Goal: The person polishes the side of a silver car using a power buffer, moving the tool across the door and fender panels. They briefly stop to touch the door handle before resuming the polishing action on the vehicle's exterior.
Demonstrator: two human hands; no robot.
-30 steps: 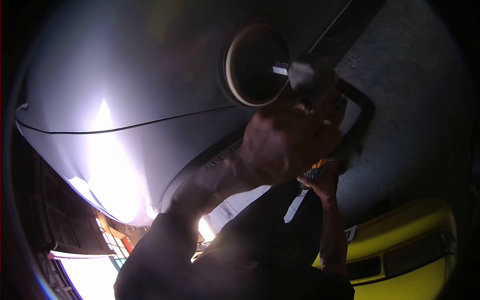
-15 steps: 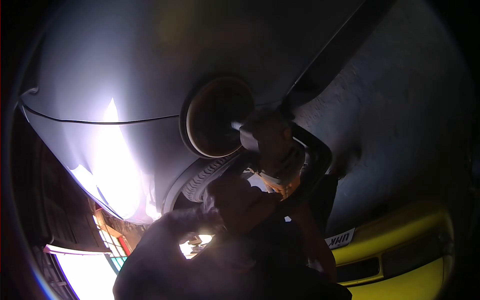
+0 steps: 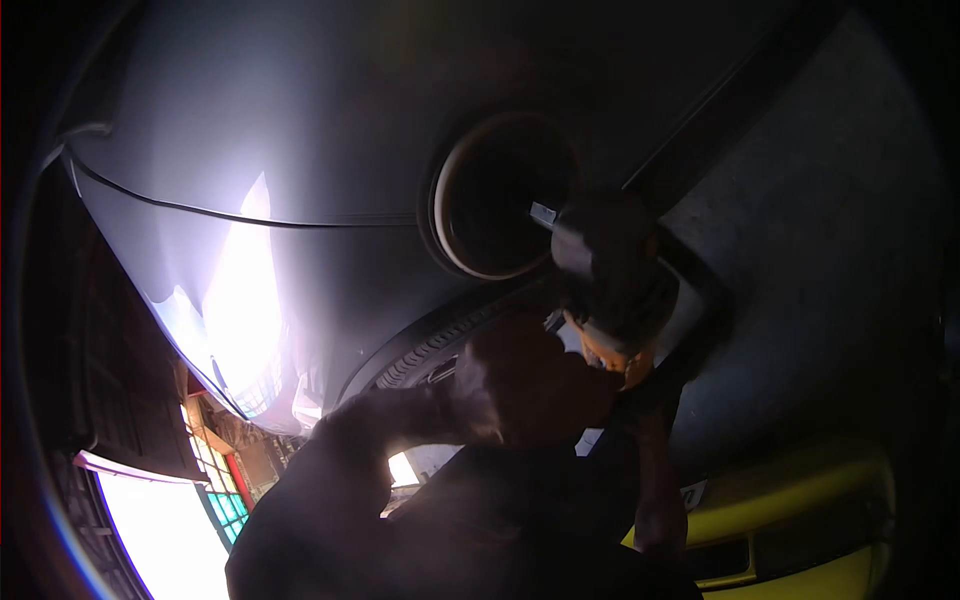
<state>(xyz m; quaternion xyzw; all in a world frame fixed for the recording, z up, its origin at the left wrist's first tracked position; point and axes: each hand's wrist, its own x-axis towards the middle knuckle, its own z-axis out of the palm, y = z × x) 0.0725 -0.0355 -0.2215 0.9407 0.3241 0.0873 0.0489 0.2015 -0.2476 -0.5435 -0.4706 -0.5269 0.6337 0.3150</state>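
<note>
A power polisher [image 3: 612, 262] with a round pad [image 3: 505, 195] is held against a dark, glossy car panel [image 3: 340, 150], the pad lying beside a thin panel seam. My left hand [image 3: 535, 380] is a closed fist on the polisher, just below its head. Behind it, my right hand [image 3: 650, 415] is wrapped round the rear of the tool; its fingers are mostly in shadow. A dark loop [image 3: 715, 295], handle or cord, curves along the tool's right side.
Below the pad is a wheel with a treaded tyre [image 3: 420, 355]. A yellow car [image 3: 800, 510] stands at the lower right. Bright light enters through an opening [image 3: 160, 530] at the lower left, near a window with coloured panes [image 3: 228, 508]. Grey floor [image 3: 820, 260] lies to the right.
The polisher and both my hands have moved right across the view, with the pad also slightly higher. The seam and yellow car have shifted a little in view too.
</note>
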